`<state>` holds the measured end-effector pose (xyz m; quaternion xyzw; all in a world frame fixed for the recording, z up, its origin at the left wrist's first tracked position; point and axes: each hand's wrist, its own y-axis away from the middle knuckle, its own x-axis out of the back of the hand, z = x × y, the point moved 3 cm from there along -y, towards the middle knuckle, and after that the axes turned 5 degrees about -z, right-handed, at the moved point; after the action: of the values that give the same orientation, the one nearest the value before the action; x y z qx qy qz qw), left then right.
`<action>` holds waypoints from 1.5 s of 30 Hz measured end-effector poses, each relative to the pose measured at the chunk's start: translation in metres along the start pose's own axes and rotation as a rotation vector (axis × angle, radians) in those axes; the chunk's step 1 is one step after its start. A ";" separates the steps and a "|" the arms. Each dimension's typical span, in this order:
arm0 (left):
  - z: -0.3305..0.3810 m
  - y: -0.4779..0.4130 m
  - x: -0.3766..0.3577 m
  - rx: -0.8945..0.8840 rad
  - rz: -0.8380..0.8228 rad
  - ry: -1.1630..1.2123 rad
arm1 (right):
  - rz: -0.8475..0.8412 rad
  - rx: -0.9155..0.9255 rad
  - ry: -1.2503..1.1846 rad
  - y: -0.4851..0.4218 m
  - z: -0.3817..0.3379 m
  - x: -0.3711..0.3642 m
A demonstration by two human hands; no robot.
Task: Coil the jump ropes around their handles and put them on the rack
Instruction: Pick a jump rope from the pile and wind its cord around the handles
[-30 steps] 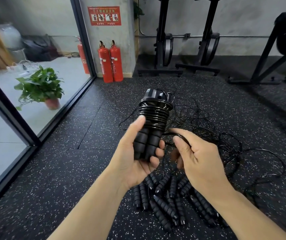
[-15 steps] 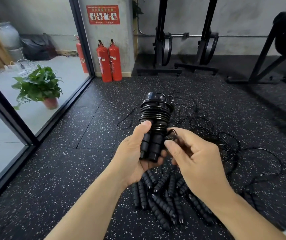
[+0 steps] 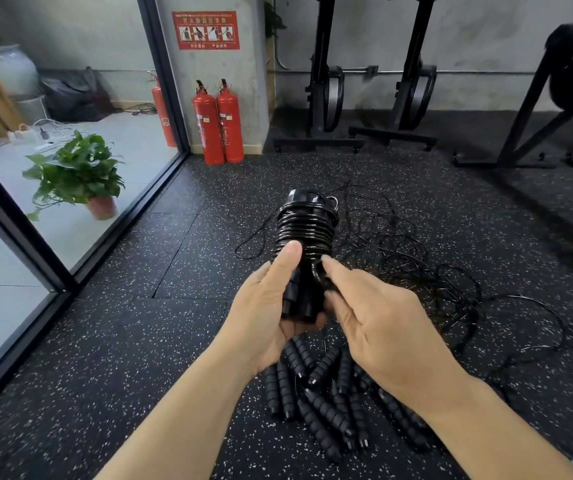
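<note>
My left hand (image 3: pixel 264 306) grips a pair of black ribbed jump-rope handles (image 3: pixel 300 299) held upright, thumb pressed on the glossy black rope coil (image 3: pixel 304 230) wound round their upper part. My right hand (image 3: pixel 378 323) pinches a small loop of the same rope (image 3: pixel 316 273) at the right side of the handles, just below the coil. Several more ribbed black handles (image 3: pixel 316 393) lie in a heap on the floor under my hands. Their thin black ropes (image 3: pixel 416 258) spread in a loose tangle to the right. No rack for the ropes is recognisable.
The floor is black speckled rubber (image 3: pixel 139 341). A glass wall with a dark frame (image 3: pixel 53 271) runs along the left, a potted plant (image 3: pixel 77 174) behind it. Two red fire extinguishers (image 3: pixel 217 126) stand by a pillar. Black gym machine stands (image 3: pixel 364 133) line the back wall.
The handles have slid lower into my left hand, and its thumb now reaches the coil. My right hand has come in closer and pinches the rope loop against the handles.
</note>
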<state>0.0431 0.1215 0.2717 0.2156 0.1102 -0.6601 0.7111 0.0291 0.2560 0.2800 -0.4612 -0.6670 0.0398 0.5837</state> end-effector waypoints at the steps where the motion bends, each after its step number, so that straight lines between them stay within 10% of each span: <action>1: -0.001 0.000 0.001 -0.003 0.010 -0.013 | -0.012 0.021 0.026 -0.001 0.000 -0.001; 15: -0.010 -0.002 -0.001 -0.028 0.097 -0.015 | 0.152 0.064 0.313 -0.011 -0.005 0.002; 45: -0.012 -0.006 0.008 -0.171 0.104 -0.102 | 0.048 0.003 0.119 -0.017 -0.016 -0.006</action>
<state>0.0399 0.1195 0.2564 0.1255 0.1184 -0.6208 0.7647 0.0318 0.2350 0.2906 -0.4779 -0.6198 0.0273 0.6219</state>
